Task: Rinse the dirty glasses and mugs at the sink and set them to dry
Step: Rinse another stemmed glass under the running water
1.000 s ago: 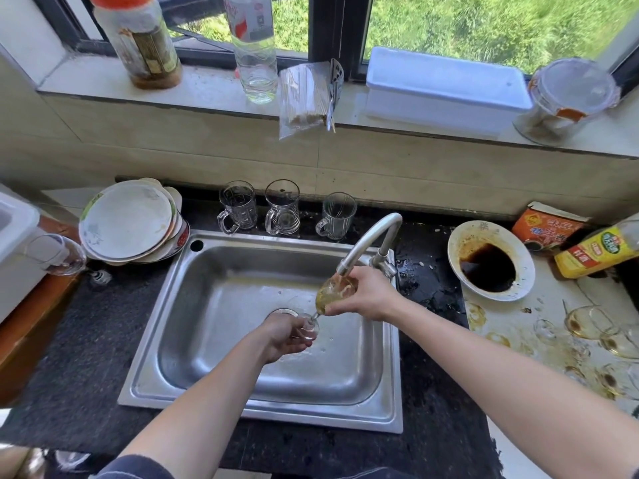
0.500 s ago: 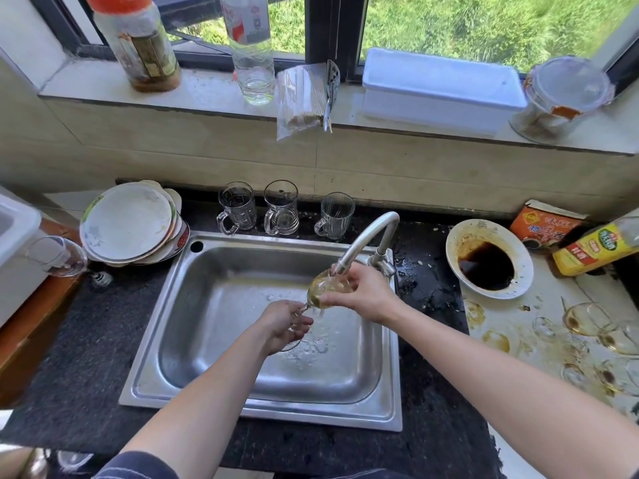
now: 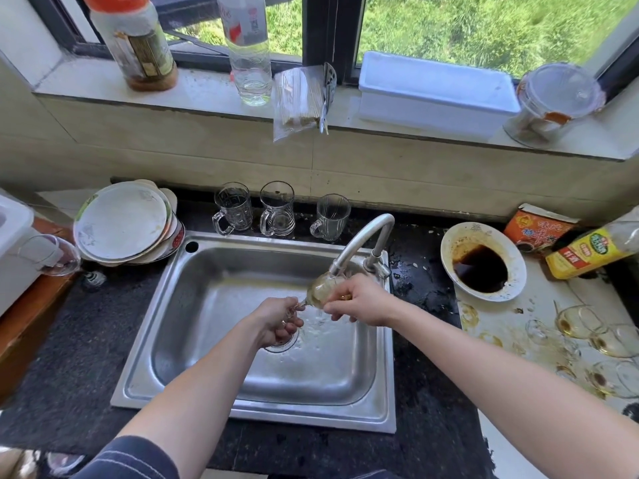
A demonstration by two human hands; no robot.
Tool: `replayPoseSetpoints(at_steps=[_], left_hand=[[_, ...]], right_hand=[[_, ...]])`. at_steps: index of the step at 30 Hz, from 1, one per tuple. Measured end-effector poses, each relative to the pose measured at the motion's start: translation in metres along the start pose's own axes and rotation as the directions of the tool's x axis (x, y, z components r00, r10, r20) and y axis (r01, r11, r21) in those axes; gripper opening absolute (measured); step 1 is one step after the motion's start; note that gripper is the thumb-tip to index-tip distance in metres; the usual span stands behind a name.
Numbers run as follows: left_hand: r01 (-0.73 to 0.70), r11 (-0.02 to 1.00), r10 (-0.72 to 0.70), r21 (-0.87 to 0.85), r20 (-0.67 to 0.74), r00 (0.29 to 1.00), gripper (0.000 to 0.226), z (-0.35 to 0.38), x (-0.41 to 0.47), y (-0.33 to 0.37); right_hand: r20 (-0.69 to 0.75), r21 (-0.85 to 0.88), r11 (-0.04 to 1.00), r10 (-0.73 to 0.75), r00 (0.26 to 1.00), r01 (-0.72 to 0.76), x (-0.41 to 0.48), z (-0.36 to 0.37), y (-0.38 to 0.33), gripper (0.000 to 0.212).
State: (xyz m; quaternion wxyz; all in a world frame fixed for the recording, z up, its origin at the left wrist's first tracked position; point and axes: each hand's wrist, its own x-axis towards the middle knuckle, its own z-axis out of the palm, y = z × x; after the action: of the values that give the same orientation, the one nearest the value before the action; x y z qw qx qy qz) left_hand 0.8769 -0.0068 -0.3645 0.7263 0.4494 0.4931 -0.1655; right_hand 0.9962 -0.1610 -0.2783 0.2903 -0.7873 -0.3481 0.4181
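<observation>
A stemmed wine glass (image 3: pixel 320 288) lies tilted under the spout of the grey faucet (image 3: pixel 359 242), over the steel sink (image 3: pixel 214 305). My left hand (image 3: pixel 276 323) grips its stem and foot. My right hand (image 3: pixel 363 304) holds the bowl, fingers curled around it. Water splashes on the sink floor below. Three glass mugs (image 3: pixel 278 209) stand behind the sink. Several stained wine glasses (image 3: pixel 587 340) stand on the right counter. Another wine glass (image 3: pixel 52 255) lies at the far left.
A stack of plates (image 3: pixel 121 224) sits left of the sink. A white bowl of dark sauce (image 3: pixel 482 261), a carton and a yellow-labelled bottle (image 3: pixel 594 248) are on the right. Bottles, a white box (image 3: pixel 435 95) and a jar line the windowsill.
Both hands have lifted the glass slightly, bringing its bowl up against the faucet spout. Water now splashes in the sink under the glass.
</observation>
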Motion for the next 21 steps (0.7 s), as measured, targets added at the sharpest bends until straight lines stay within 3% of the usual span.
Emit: replayPoseSetpoints(at_steps=[2, 4, 7, 9, 12, 13, 15, 17, 19, 21], left_hand=[[0.027, 1.0, -0.027, 0.007, 0.028, 0.999, 0.022, -0.002, -0.001, -0.002], [0.057, 0.998, -0.058, 0.022, 0.044, 0.997, 0.022, -0.002, -0.002, -0.002], [0.058, 0.998, -0.057, 0.001, 0.063, 0.996, 0.02, -0.005, 0.001, -0.003], [0.003, 0.996, 0.004, -0.084, 0.082, 0.997, 0.017, -0.006, 0.003, -0.002], [-0.097, 0.984, 0.107, -0.146, 0.063, 0.992, 0.014, -0.001, -0.001, -0.002], [-0.105, 0.985, 0.113, -0.134, 0.053, 0.992, 0.013, 0.0, -0.002, -0.002], [-0.087, 0.99, 0.094, -0.113, 0.054, 0.994, 0.016, 0.0, -0.001, -0.004], [-0.063, 0.991, 0.07, -0.12, 0.055, 0.996, 0.022, -0.001, 0.001, -0.005], [-0.076, 0.986, 0.085, -0.151, 0.049, 0.995, 0.023, 0.003, 0.0, -0.004], [-0.122, 0.975, 0.133, -0.185, 0.047, 0.99, 0.018, 0.007, -0.001, -0.002]], right_hand=[[-0.086, -0.203, 0.977, -0.078, 0.993, 0.059, 0.0, -0.007, 0.006, 0.01], [-0.066, -0.268, 0.958, -0.124, 0.99, 0.102, -0.001, -0.011, 0.008, 0.012], [0.0, -0.15, 0.985, -0.085, 0.996, 0.084, 0.002, 0.001, 0.009, 0.015], [-0.081, -0.03, 0.996, -0.083, 0.993, 0.081, 0.003, 0.009, 0.009, 0.003], [-0.174, 0.163, 0.985, -0.036, 0.984, 0.065, 0.001, 0.008, 0.004, 0.003], [-0.139, 0.155, 0.985, -0.052, 0.989, 0.074, 0.001, 0.005, 0.005, 0.006], [-0.037, -0.081, 0.987, -0.143, 0.989, 0.14, 0.0, -0.001, 0.007, 0.017], [-0.036, -0.214, 0.965, -0.16, 0.986, 0.149, 0.0, -0.002, 0.01, 0.012], [-0.154, -0.145, 0.979, -0.165, 0.974, 0.143, 0.0, 0.003, 0.01, 0.022], [-0.209, -0.029, 0.989, -0.146, 0.967, 0.143, 0.002, 0.008, 0.009, 0.018]])
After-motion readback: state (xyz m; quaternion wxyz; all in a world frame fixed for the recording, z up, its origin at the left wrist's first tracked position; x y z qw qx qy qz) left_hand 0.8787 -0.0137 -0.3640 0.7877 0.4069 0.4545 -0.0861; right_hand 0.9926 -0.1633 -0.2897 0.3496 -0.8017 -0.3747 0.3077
